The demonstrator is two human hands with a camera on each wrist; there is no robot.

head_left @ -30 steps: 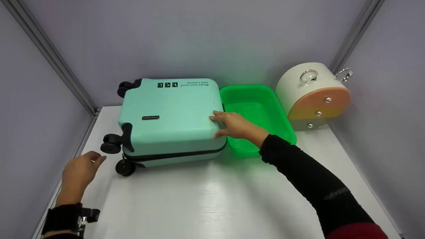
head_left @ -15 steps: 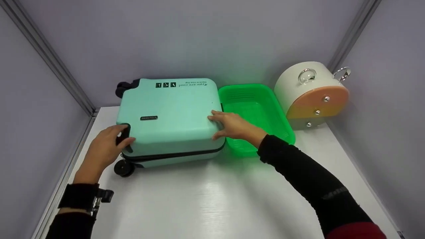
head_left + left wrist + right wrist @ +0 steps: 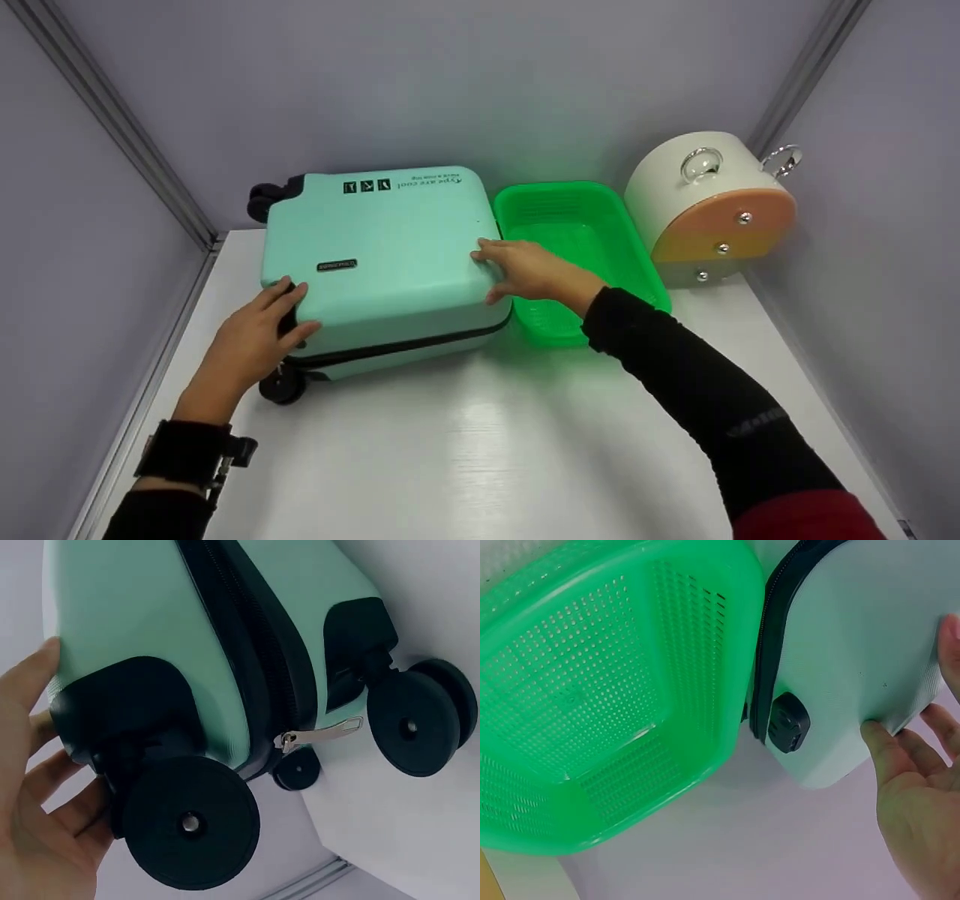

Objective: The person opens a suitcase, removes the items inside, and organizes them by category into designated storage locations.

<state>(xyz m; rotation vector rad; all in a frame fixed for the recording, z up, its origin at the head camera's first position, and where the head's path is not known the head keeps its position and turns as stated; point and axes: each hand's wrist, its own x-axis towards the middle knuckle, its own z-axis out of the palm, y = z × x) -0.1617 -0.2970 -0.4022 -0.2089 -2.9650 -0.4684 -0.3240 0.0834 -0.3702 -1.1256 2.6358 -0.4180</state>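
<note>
A mint-green hard-shell suitcase point(image 3: 397, 247) lies flat on the white table, its black wheels to the left. My left hand point(image 3: 255, 334) grips its near left corner at the wheel mount; in the left wrist view, fingers lie behind a black wheel point(image 3: 191, 823), and a metal zipper pull point(image 3: 322, 733) hangs on the black zipper seam. My right hand point(image 3: 529, 270) holds the near right corner, fingers on the top and thumb on the side. Part of that grip shows in the right wrist view, where fingertips press the shell's edge beside a black foot point(image 3: 789, 722).
A green perforated basket point(image 3: 577, 334) stands directly right of the suitcase. Beyond it is a white rounded box point(image 3: 660, 176) with ring handles and an orange, yellow and grey front. Grey-white walls point(image 3: 480, 82) enclose the back and both sides.
My left hand has come up from beside the wheels onto the suitcase corner. The suitcase has turned and shifted slightly left and toward me. My right hand stays on its right corner.
</note>
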